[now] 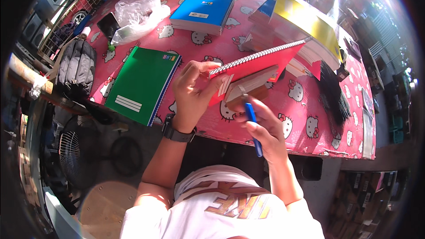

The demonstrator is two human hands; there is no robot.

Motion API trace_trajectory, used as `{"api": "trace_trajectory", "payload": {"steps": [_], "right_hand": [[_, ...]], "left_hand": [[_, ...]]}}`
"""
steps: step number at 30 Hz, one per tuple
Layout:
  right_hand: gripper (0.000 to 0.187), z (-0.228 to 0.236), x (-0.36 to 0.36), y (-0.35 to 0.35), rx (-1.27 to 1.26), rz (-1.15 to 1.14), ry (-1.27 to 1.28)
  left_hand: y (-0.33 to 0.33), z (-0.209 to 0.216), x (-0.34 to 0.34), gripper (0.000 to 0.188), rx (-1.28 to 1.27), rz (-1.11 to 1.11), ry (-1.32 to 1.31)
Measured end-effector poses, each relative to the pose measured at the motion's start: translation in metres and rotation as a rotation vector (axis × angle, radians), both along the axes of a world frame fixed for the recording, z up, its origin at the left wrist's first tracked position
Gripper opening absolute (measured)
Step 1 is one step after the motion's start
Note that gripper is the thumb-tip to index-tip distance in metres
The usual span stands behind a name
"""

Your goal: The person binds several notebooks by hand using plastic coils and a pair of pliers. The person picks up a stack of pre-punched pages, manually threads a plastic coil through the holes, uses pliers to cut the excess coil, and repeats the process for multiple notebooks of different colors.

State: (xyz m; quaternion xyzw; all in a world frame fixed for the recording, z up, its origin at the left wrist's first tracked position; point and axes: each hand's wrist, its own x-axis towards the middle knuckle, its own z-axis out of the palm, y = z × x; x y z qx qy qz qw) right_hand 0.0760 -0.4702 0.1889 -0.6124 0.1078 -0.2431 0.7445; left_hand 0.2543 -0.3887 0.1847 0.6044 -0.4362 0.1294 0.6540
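My left hand (193, 89) is closed on the left end of a red spiral notebook (290, 57), which it holds tilted above the table with the white coil along the top edge. In my right hand (265, 126) is a blue cutter knife (251, 115), gripped by its handle. Its metal blade points up toward a flat brown piece (261, 82), like wood or card, just in front of the notebook's cover. Whether the blade touches that piece, I cannot tell. Left of my left hand, a green spiral notebook (146, 84) lies flat near the table's front edge.
Blue notebooks (203, 9) are stacked at the far middle; a yellow-topped stack (305, 15) stands far right. A clear plastic bag (137, 15) and a grey-black bag (76, 68) lie left. Black mesh (332, 95) rests right on the pink patterned table (270, 137). A fan (73, 150) stands below left.
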Motion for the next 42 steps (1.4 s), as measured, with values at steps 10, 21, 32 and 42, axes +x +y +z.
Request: {"api": "trace_trajectory", "payload": {"steps": [10,21,32,42], "right_hand": [[0.042,-0.115,-0.130,-0.124,-1.123,-0.902,0.662],[0.033,-0.100,-0.100,-0.138,-1.026,-0.890,0.502],[0.034,-0.090,-0.091,-0.122,-0.995,-0.875,0.543],[0.033,-0.094,-0.091,-0.118,-0.956,-0.920,0.464]], "left_hand": [[-0.012,-0.004,0.013,0.022,-0.257,0.229,0.295],[0.170,0.122,0.137,0.057,-0.576,0.719,0.223],[0.000,-0.065,0.235,0.043,1.176,0.279,-0.523],[0.033,-0.074,0.154,0.093,1.224,0.314,-0.177]]}}
